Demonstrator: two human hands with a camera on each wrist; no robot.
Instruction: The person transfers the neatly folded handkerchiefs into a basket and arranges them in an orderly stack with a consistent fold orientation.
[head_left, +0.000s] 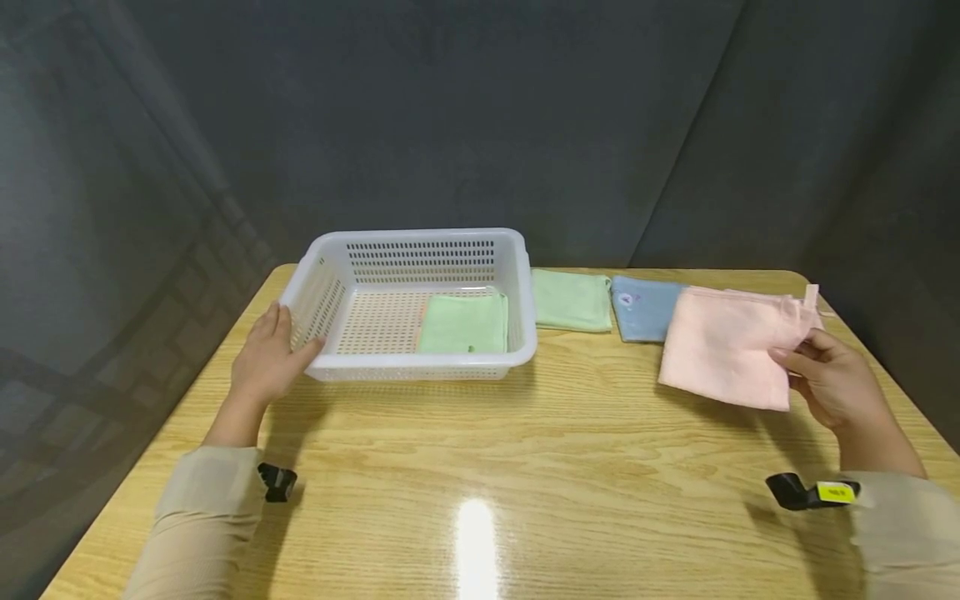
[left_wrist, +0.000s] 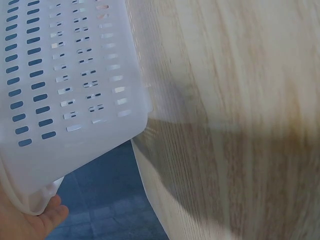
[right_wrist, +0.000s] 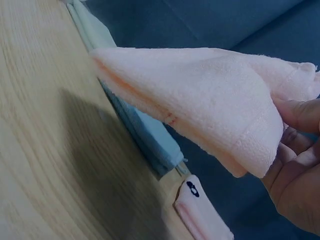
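Note:
In the head view my left hand [head_left: 266, 354] grips the left rim of a white perforated plastic basket [head_left: 427, 361]. The left wrist view shows the fingers [left_wrist: 52, 215] curled under that rim. A folded green towel [head_left: 465, 325] lies inside the basket, with a peach-coloured edge showing beside it. At the right, my right hand [head_left: 840, 379] pinches a folded pink towel [head_left: 727, 346] by its side, held above the table. In the right wrist view this pink towel [right_wrist: 200, 95] hangs in folds between thumb and fingers.
Right of the basket lie a folded green towel [head_left: 573, 300] and a blue towel [head_left: 645, 308], partly covered by the held one. Another pink towel [right_wrist: 202, 210] with a dark mark lies beyond the blue one. A dark curtain [head_left: 480, 125] hangs behind the wooden table [head_left: 562, 458].

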